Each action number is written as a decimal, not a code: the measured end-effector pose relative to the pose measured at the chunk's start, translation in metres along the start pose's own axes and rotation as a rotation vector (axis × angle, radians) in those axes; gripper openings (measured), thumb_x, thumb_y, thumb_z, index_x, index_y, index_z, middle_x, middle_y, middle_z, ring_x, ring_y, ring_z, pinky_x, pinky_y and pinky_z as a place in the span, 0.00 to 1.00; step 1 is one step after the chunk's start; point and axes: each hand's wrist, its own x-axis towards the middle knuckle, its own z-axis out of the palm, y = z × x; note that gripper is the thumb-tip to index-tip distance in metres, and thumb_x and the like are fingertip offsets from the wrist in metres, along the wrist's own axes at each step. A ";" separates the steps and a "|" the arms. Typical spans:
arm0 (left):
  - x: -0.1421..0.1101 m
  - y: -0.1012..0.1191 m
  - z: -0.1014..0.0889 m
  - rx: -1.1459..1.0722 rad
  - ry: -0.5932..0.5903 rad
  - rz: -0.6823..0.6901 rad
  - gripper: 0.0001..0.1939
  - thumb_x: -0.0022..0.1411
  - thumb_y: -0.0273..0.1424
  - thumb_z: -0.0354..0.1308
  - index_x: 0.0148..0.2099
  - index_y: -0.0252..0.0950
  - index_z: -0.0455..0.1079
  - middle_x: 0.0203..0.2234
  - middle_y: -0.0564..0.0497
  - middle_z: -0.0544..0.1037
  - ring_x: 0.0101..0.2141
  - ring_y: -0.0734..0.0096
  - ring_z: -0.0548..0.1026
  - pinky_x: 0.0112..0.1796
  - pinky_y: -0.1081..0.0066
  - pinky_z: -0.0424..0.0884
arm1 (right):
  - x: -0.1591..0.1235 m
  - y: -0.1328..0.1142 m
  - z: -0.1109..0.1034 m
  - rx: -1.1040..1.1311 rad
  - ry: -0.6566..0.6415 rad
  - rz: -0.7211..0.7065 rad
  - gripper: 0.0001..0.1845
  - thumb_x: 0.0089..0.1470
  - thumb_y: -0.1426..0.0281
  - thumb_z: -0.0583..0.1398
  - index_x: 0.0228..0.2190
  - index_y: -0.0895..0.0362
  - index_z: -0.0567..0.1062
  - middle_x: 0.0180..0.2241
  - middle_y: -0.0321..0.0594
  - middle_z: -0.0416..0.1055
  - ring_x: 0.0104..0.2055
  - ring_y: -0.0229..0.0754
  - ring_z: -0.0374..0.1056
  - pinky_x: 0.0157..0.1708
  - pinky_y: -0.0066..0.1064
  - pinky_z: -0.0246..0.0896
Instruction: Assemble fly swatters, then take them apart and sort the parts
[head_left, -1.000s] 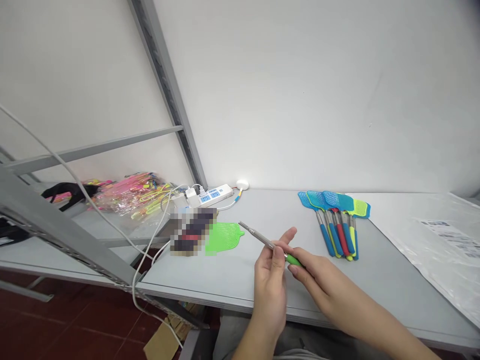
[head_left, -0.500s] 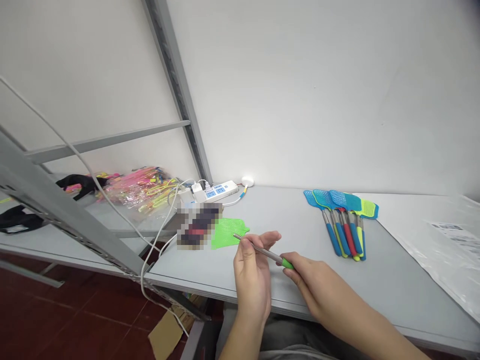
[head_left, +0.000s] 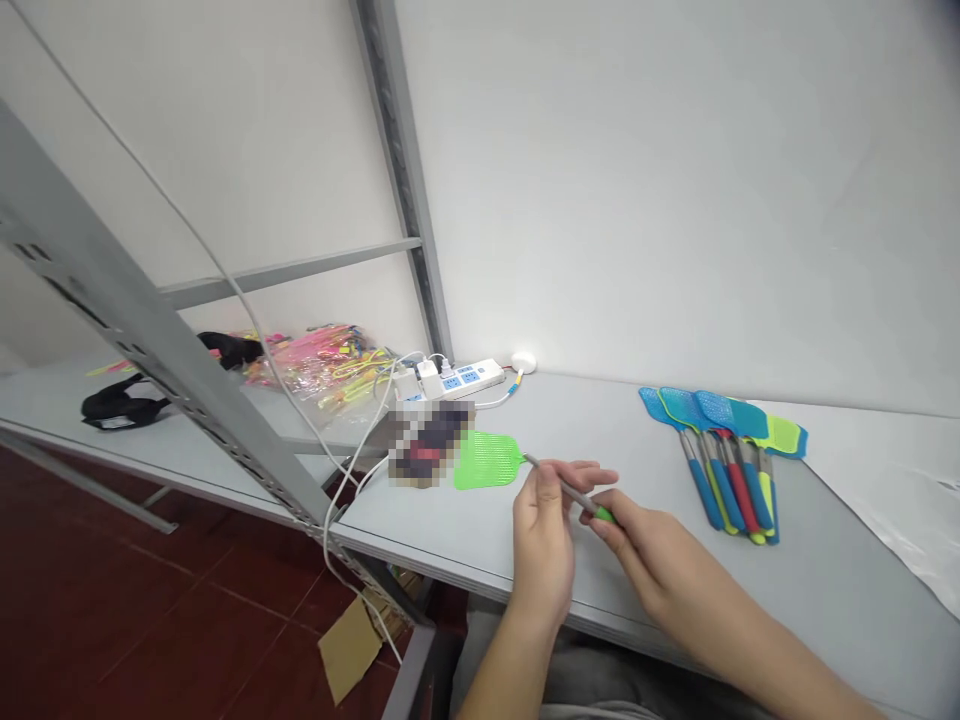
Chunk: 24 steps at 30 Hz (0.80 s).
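A bright green fly swatter head lies flat on the table, its short stem pointing right. My left hand pinches the metal rod of a fly swatter handle between thumb and fingers, with its other fingers stretched out. My right hand is closed round the handle's green grip, most of which is hidden in the palm. The rod's tip meets the stem of the green head; whether the two are joined I cannot tell. To the right, several fly swatters with blue, yellow and red grips lie in a fanned pile.
A power strip with plugs and cables stands against the wall. Beside the green head is a pixelated object. Metal rack posts cross the left side, with bagged colourful items behind. White plastic sheeting covers the table's right end.
The rod's tip has gone from over the green head to its stem. Both hands keep their hold on the handle. The view has shifted left.
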 end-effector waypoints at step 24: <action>0.012 -0.015 -0.034 1.528 -0.464 0.181 0.27 0.60 0.44 0.61 0.58 0.43 0.64 0.61 0.46 0.63 0.60 0.54 0.57 0.58 0.55 0.53 | -0.094 0.086 -0.019 -0.485 0.140 0.194 0.17 0.65 0.61 0.47 0.48 0.48 0.72 0.39 0.39 0.76 0.32 0.44 0.75 0.32 0.34 0.68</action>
